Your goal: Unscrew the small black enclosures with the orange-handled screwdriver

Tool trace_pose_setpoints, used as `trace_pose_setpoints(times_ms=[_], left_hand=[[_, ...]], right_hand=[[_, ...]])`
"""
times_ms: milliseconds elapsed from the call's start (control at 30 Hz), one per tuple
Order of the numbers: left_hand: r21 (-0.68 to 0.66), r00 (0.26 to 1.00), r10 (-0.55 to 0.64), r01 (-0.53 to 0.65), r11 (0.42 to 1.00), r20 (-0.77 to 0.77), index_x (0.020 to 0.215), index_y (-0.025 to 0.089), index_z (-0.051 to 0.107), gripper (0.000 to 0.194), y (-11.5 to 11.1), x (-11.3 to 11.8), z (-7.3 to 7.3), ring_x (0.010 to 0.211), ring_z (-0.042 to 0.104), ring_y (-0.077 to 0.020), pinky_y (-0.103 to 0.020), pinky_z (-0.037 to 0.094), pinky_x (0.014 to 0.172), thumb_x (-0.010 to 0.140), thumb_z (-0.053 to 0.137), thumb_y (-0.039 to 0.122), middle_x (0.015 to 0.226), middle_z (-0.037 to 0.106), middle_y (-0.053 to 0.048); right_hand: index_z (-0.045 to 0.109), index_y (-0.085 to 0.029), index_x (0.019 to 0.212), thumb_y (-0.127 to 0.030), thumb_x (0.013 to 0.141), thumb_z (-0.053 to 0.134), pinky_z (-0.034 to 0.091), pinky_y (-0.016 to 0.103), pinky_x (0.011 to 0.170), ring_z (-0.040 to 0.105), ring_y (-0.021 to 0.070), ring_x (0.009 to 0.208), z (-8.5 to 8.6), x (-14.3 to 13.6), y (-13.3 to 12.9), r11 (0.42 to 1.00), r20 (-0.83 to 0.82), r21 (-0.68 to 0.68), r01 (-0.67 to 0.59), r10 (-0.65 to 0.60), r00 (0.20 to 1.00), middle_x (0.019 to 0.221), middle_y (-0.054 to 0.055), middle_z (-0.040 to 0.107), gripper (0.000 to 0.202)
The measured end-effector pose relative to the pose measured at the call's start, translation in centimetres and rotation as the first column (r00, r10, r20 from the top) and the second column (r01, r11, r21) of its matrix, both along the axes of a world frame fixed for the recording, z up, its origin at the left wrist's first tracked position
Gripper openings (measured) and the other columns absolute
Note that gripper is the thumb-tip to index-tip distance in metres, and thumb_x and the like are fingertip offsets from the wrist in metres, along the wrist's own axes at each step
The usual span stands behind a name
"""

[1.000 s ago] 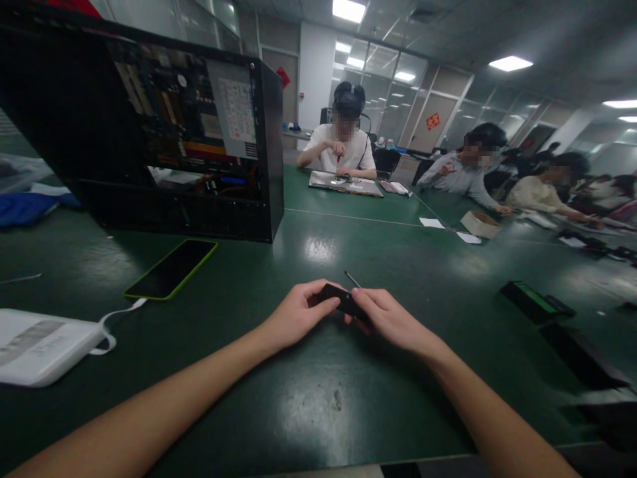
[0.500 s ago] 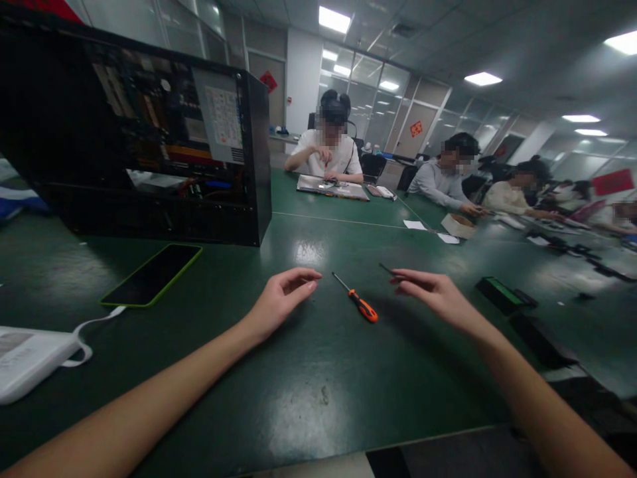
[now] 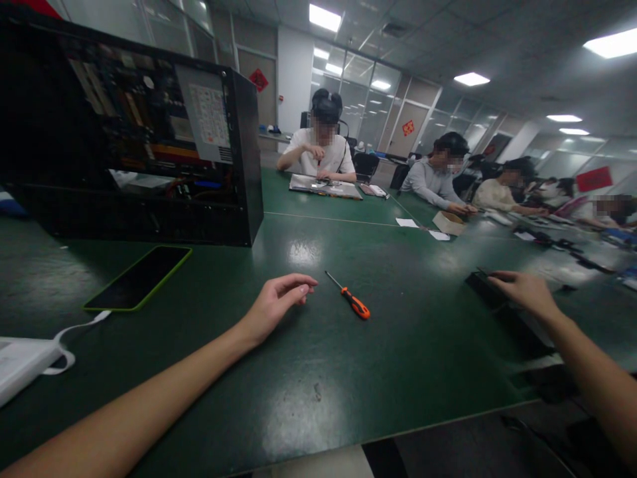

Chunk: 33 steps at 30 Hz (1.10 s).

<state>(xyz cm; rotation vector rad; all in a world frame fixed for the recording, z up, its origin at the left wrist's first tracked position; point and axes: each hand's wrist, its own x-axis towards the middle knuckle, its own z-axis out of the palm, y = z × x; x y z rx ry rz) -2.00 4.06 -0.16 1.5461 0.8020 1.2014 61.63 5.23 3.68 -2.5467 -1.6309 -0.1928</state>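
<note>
My left hand (image 3: 280, 302) rests on the green table with loosely bent fingers, thumb apart from the forefinger, holding nothing. Just right of its fingertips lies a screwdriver (image 3: 355, 303) with an orange and black handle, its shaft pointing up and left. Over at the right, my right hand (image 3: 527, 292) is closed, fingers pinched on a small thin dark piece (image 3: 480, 271) whose kind is too small to tell. That hand is above a black box-like object (image 3: 484, 292) on the table; whether they touch I cannot tell.
An opened black computer case (image 3: 243, 153) stands at the left. In front of it lies a phone (image 3: 139, 277) with a green edge, cabled to a white device (image 3: 24, 365). Across the table a person (image 3: 323, 153) works over a flat panel (image 3: 326, 187). Other people sit farther right.
My right hand has moved right, away from the screwdriver, to the black object, carrying the thin dark piece. My left hand stays beside the screwdriver. The view has turned slightly right.
</note>
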Motion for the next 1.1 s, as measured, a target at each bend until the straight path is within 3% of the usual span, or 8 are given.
trace_pose_setpoints(times_ms=[167, 667, 967, 1100], left_hand=[[0.021, 1.0, 0.007, -0.007, 1.0, -0.016, 0.106, 0.016, 0.08, 0.03, 0.0, -0.2, 0.1, 0.077, 0.062, -0.0169, -0.029, 0.051, 0.077, 0.093, 0.069, 0.04, 0.085, 0.071, -0.006], [0.109, 0.993, -0.006, 0.019, 0.994, -0.12, 0.098, 0.018, 0.08, 0.023, -0.3, -0.2, 0.6, 0.079, 0.061, -0.0181, -0.029, 0.051, 0.074, 0.094, 0.065, 0.035, 0.092, 0.072, -0.006], [0.168, 0.997, 0.023, -0.01, 0.986, -0.076, 0.094, 0.019, 0.082, 0.019, -0.1, -0.4, 0.3, 0.096, 0.066, -0.0226, -0.033, 0.052, 0.084, 0.094, 0.068, 0.033, 0.11, 0.072, -0.01], [0.149, 0.997, 0.017, -0.005, 0.989, -0.076, 0.093, 0.018, 0.081, 0.019, -0.1, -0.3, 0.3, 0.103, 0.067, -0.0254, -0.033, 0.053, 0.086, 0.093, 0.069, 0.033, 0.11, 0.073, -0.011]], right_hand=[[0.066, -0.018, 0.128, -0.048, 0.1, 0.064, 0.058, 0.045, 0.094, 0.068, 0.0246, 0.109, -1.7, 0.5, 0.5, 1.0, 0.001, -0.018, -0.003, 0.003, 1.0, 0.122, 0.008, 0.069, 0.041], [0.066, -0.018, 0.13, -0.049, 0.102, 0.061, 0.058, 0.044, 0.094, 0.069, 0.0234, 0.106, -1.2, 1.3, 0.0, 0.993, 0.048, -0.114, -0.01, 0.016, 0.999, 0.119, 0.008, 0.071, 0.042], [0.064, -0.019, 0.133, -0.048, 0.102, 0.061, 0.059, 0.045, 0.093, 0.069, 0.0231, 0.106, -1.9, 1.0, 0.3, 0.987, 0.109, -0.159, 0.035, -0.018, 0.994, 0.121, 0.009, 0.069, 0.042], [0.06, -0.02, 0.141, -0.043, 0.103, 0.061, 0.057, 0.048, 0.1, 0.068, 0.0249, 0.115, -2.7, 0.7, 0.2, 0.986, 0.104, -0.165, -0.029, 0.047, 0.993, 0.134, 0.011, 0.066, 0.044]])
